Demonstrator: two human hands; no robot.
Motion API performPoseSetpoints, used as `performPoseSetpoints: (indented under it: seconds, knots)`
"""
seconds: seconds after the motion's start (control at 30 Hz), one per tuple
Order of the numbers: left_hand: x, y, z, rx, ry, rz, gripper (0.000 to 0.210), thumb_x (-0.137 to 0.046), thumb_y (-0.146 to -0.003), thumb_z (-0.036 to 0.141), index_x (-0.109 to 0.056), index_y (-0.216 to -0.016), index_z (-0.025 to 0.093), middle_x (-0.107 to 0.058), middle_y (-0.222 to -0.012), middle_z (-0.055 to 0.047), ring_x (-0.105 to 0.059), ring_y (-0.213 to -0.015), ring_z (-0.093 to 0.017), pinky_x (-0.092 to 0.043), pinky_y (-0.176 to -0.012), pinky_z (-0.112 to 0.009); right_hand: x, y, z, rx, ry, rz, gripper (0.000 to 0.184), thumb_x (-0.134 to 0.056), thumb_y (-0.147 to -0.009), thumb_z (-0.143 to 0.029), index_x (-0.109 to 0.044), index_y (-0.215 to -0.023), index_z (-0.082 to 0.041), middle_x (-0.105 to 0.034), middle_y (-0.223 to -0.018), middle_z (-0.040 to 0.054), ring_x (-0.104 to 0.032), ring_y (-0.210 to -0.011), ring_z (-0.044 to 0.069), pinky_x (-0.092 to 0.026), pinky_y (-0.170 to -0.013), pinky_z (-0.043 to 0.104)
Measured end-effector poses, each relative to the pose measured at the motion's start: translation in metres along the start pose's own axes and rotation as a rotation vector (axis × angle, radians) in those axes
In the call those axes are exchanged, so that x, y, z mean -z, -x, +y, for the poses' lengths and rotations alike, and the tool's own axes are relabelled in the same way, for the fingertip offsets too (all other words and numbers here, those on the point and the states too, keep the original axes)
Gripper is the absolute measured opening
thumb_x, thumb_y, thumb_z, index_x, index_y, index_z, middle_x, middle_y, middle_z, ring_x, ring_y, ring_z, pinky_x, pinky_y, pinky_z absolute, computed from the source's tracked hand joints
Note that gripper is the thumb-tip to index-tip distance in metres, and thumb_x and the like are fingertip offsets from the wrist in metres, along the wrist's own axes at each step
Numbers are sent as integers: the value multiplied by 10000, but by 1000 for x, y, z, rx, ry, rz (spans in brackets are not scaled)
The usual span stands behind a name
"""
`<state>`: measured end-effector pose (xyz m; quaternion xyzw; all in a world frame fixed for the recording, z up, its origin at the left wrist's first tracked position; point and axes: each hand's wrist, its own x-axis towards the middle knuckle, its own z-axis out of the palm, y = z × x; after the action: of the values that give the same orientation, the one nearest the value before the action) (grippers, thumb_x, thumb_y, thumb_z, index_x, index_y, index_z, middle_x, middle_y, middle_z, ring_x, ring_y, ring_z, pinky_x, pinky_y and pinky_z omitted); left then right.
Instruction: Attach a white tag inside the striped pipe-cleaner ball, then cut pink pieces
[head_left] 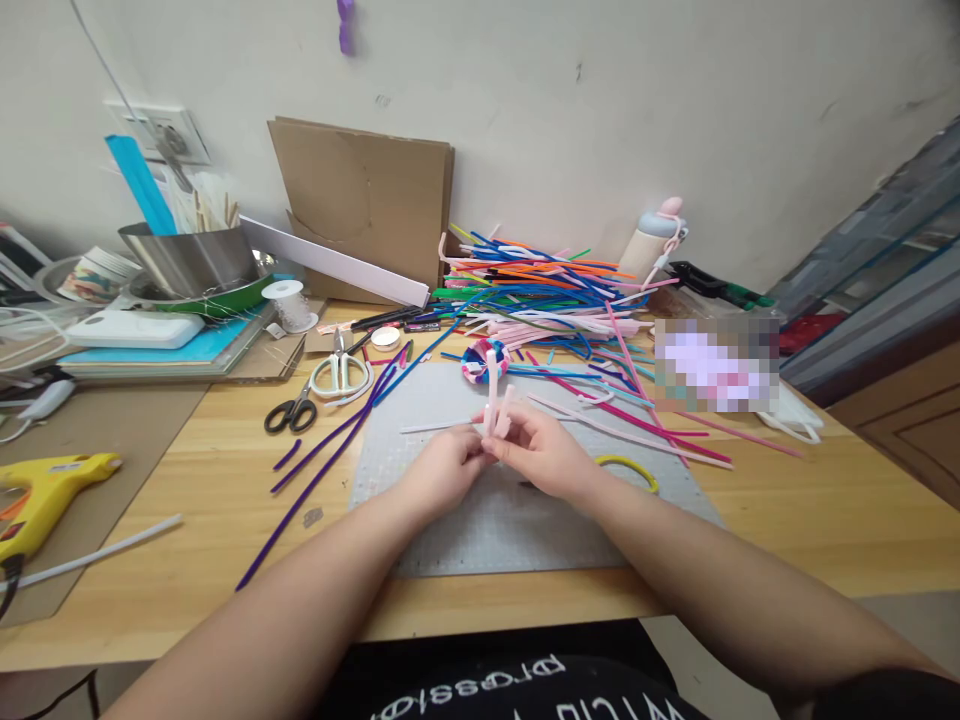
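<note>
Over the grey cutting mat (435,520), my left hand (442,465) and my right hand (544,450) meet at the fingertips. Between them they pinch pale pink pipe cleaners (492,385), bent so that a few short ends point upward. Both hands are closed on the pink piece, and its lower part is hidden by my fingers. Just behind it sits a small round coil of blue, pink and white pipe cleaners (480,362). A yellow ring-shaped handle (634,470) lies on the mat, partly covered by my right forearm.
Loose pipe cleaners (547,290) are heaped against the wall. Purple pipe cleaners (330,450), black-handled scissors (291,412) and white-handled scissors (341,372) lie on the left. A yellow glue gun (56,490) rests at far left. A bottle (651,245) stands at back right.
</note>
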<state>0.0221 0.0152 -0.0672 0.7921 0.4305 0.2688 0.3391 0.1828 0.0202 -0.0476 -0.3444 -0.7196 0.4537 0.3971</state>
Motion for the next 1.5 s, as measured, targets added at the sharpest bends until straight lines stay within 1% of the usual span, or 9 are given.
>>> performPoseSetpoints:
  seconds: [0.1, 0.23, 0.4, 0.53, 0.63, 0.97, 1.17, 1.3, 1.5]
  knots:
    - [2, 0, 0, -30, 12, -28, 172, -496, -846, 185, -659, -796, 158, -664, -917, -66, -599, -925, -205, -435, -835, -300, 3, 0, 0, -35, -51, -62, 225, -610, -804, -291, -625, -1001, -184, -601, -948, 63, -578, -821, 169, -476, -683, 283]
    - [5, 1, 4, -76, 26, -79, 162, -488, -846, 162, -648, -870, 169, -662, -950, -47, -597, -895, -186, -436, -817, -286, 7, -2, -3, -154, -200, -96, 195, -659, -762, -333, -599, -851, -169, -579, -702, -2, -527, -582, 110, -442, -547, 243]
    - [6, 3, 7, -7, -53, -92, 191, -526, -778, 110, -627, -920, 188, -638, -871, -29, -582, -810, -185, -443, -762, -300, 14, -4, -3, -142, -176, 83, 213, -657, -762, -357, -576, -809, -165, -564, -589, -26, -502, -494, 100, -416, -488, 231]
    - [9, 6, 3, 78, -138, -51, 364, -628, -711, 168, -598, -1074, 180, -590, -973, -57, -570, -759, -178, -450, -706, -296, 21, -5, 2, -164, -34, 188, 200, -614, -798, -361, -581, -849, -171, -550, -563, -34, -514, -477, 107, -409, -454, 221]
    - [10, 6, -1, 106, -188, -34, 419, -645, -710, 205, -577, -1122, 172, -581, -997, -65, -574, -802, -190, -445, -721, -303, 22, -5, 5, -188, 34, 142, 180, -597, -801, -345, -580, -843, -172, -567, -592, -23, -533, -496, 114, -429, -469, 224]
    - [7, 4, 0, 86, -185, -48, 215, -639, -739, 242, -642, -947, 190, -617, -818, -26, -560, -728, -187, -396, -639, -283, 17, -2, 8, -182, 123, 0, 110, -584, -790, -295, -580, -796, -186, -593, -636, -10, -558, -529, 135, -465, -519, 260]
    - [4, 0, -4, 50, -116, -61, 77, -611, -773, 224, -673, -802, 189, -636, -743, -4, -564, -700, -155, -391, -641, -250, 17, 0, 5, -135, 41, -93, 98, -580, -800, -269, -579, -844, -182, -644, -749, 17, -580, -634, 142, -469, -590, 268]
    - [3, 0, -6, 72, -93, -35, 108, -612, -761, 242, -662, -694, 174, -640, -718, -16, -564, -686, -161, -392, -644, -259, 15, 0, 6, -146, 6, -130, 72, -577, -793, -224, -593, -849, -181, -665, -784, 25, -613, -710, 164, -472, -635, 285]
    - [4, 1, 1, 120, -19, -4, 122, -587, -768, 262, -671, -797, 178, -635, -676, 8, -538, -616, -139, -377, -573, -237, 13, 1, 14, -135, 47, -114, 69, -566, -804, -215, -623, -841, -200, -661, -765, 21, -615, -705, 176, -480, -654, 306]
